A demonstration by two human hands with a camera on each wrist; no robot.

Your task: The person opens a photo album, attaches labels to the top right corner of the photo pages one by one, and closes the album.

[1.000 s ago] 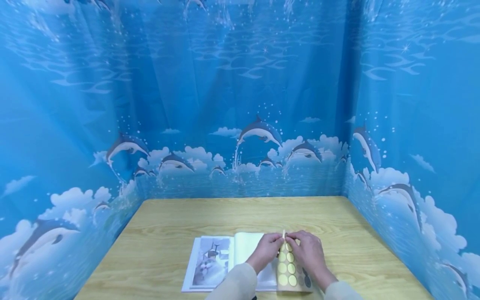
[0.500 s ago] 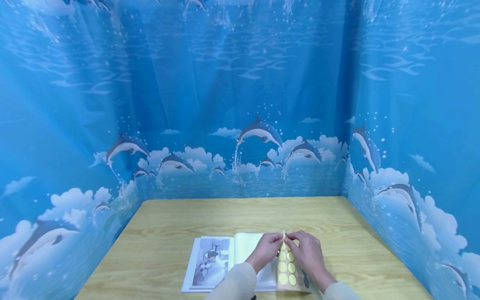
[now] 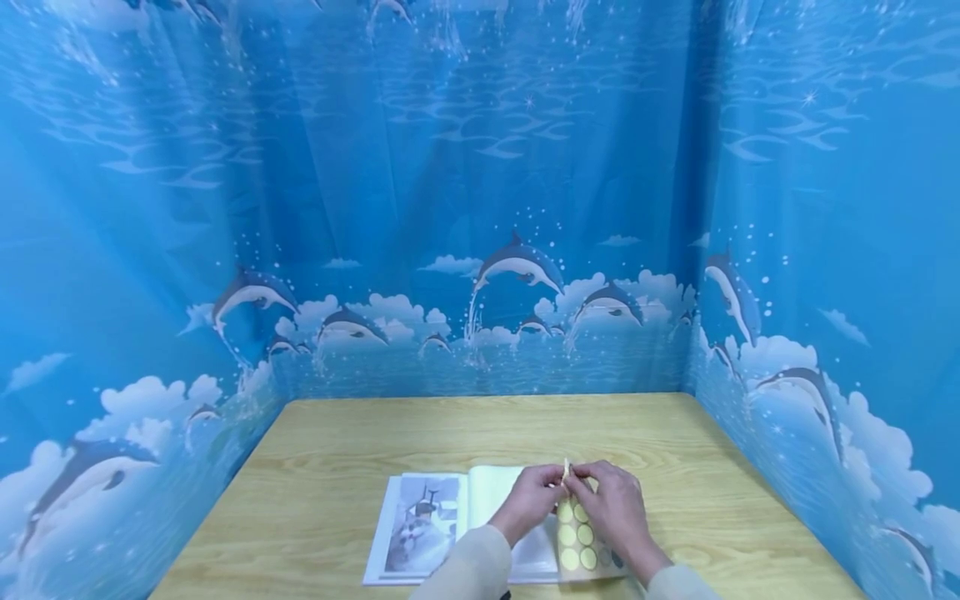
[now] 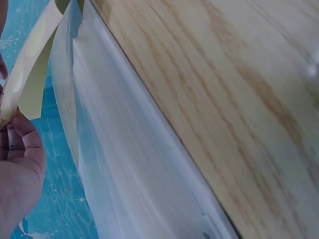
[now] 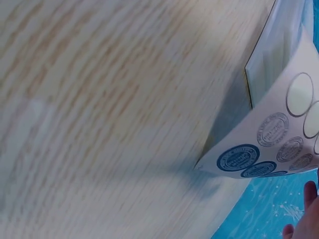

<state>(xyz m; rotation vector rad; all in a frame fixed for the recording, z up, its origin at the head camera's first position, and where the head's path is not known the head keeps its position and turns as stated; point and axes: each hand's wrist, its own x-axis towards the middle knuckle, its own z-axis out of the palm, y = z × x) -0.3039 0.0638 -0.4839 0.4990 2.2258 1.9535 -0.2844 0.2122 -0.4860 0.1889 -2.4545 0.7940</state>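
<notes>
Both hands hold up the far end of a sticker sheet (image 3: 561, 542) over the right page of an open photo album (image 3: 489, 493). My left hand (image 3: 525, 504) pinches the sheet's top edge between thumb and fingers. Right beside it, the fingertips of my right hand (image 3: 618, 504) pinch the same edge. Rows of round pale yellow stickers show on the sheet, and in the right wrist view there are dark blue printed round seals (image 5: 238, 158) near its corner. From the left wrist, the sheet (image 4: 31, 55) curves upward from the left hand (image 4: 22, 169).
A grey photo (image 3: 423, 525) fills the album's left page. Clear plastic sleeves (image 4: 129, 144) make up its right side. The wooden table (image 3: 322, 467) is bordered by blue dolphin-print curtains (image 3: 480, 208) at the back and sides.
Both hands stay at the sheet's top edge with only slight finger shifts. The sheet's lower end has lifted and turned slightly, so less of the dark seals shows. The album has not moved.
</notes>
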